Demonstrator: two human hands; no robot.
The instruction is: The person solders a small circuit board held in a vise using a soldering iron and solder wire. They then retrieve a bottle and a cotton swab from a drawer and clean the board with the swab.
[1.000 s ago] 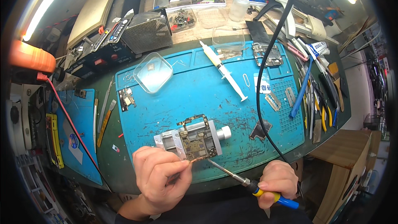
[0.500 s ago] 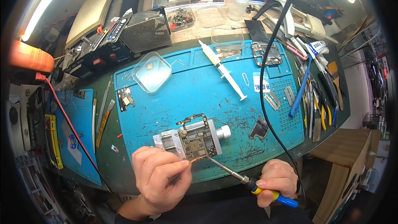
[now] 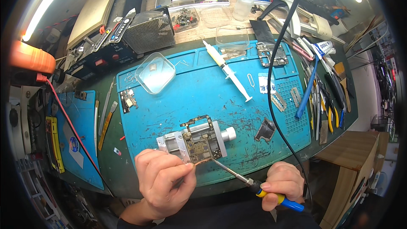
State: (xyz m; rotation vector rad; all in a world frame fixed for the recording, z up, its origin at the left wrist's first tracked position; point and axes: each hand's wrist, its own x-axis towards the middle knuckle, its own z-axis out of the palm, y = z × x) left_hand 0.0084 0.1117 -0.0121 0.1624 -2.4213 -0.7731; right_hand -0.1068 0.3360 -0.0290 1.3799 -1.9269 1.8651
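A phone circuit board (image 3: 198, 146) is clamped in a silver board holder (image 3: 173, 143) with a white knob (image 3: 229, 134), on the blue work mat (image 3: 169, 108). My left hand (image 3: 165, 182) pinches the end of a thin copper-coloured braid, seemingly desoldering wick (image 3: 203, 161), which lies along the board's near edge. My right hand (image 3: 283, 186) is closed round the blue and yellow handle of a soldering iron (image 3: 232, 172). The iron's tip meets the braid at the board's near right corner. My left fingers hide the rest of the braid.
A black cable (image 3: 271, 101) crosses the right side. A yellow-filled syringe (image 3: 227, 70), a clear plastic lid (image 3: 155, 74) and a dark metal piece (image 3: 265, 130) lie on the mat. Tweezers and pliers (image 3: 333, 114) crowd the right edge. At left, a red cable (image 3: 70, 129) hangs below an orange tool handle (image 3: 33, 57).
Almost nothing differs. Both hands, the braid and the soldering iron hold nearly the same place, with the tip still at the board's near right corner.
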